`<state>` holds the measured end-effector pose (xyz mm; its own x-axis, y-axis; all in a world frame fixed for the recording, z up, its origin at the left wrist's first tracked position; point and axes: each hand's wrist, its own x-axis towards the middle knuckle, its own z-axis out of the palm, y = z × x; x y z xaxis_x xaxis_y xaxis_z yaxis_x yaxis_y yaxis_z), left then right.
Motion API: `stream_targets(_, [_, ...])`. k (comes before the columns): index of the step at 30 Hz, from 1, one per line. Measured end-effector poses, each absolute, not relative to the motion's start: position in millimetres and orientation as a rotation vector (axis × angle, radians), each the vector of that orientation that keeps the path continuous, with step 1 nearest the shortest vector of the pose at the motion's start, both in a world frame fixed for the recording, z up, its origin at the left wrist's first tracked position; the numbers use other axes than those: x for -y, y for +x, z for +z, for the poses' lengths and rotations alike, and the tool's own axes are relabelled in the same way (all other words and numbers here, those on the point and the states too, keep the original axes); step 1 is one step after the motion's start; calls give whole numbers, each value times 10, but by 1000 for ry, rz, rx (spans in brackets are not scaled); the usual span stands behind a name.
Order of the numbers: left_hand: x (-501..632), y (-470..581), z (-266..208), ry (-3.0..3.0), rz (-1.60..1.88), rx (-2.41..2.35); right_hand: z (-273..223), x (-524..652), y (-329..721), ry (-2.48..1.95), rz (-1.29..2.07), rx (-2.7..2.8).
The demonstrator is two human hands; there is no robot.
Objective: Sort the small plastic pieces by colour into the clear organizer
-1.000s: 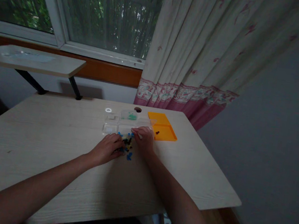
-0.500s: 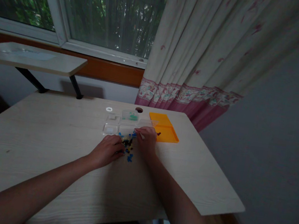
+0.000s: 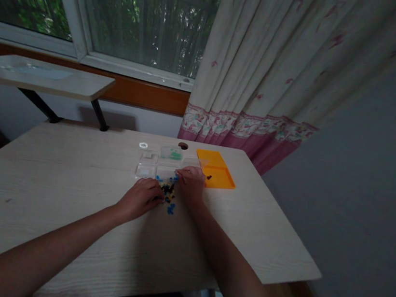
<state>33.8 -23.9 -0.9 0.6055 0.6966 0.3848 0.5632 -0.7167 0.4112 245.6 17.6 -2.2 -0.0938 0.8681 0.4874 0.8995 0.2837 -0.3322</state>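
Note:
A small mixed pile of tiny black, yellow and blue pieces (image 3: 168,189), like toy bricks, lies on the table between my hands. My left hand (image 3: 142,196) rests at the pile's left side, fingers curled and pressed together at its edge; whatever they hold is hidden. On the other side, my right hand (image 3: 191,180) bends over the pile's far right, its fingertips pinched beside blue bits (image 3: 175,177). What sits in that pinch is too small to make out. A few blue pieces (image 3: 170,208) lie apart on the near side.
Clear plastic boxes (image 3: 146,170) stand just beyond the pile, and one clear box (image 3: 170,152) contains green pieces. An orange tray (image 3: 221,177) with a small dark piece is to the right. A raised shelf (image 3: 43,77) stands at the back left.
Both hands stay at the pile with only slight finger shifts. My left fingers have drawn closer together. The whole view has moved slightly.

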Motion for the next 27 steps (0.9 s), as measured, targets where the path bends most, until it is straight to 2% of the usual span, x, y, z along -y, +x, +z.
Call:
stream_targets(15, [177,301,-82,2195,995,-1106,23,-103,2435,-1305,-40,1980])
stream_targets(19, [107,285,-166,1757,1091,-1189,46,-34,2394,-1114,-39,2012])
stream_targets(27, [-12,287,-150,1071,1205,-988,35,24,2335,-925,-52,2087])
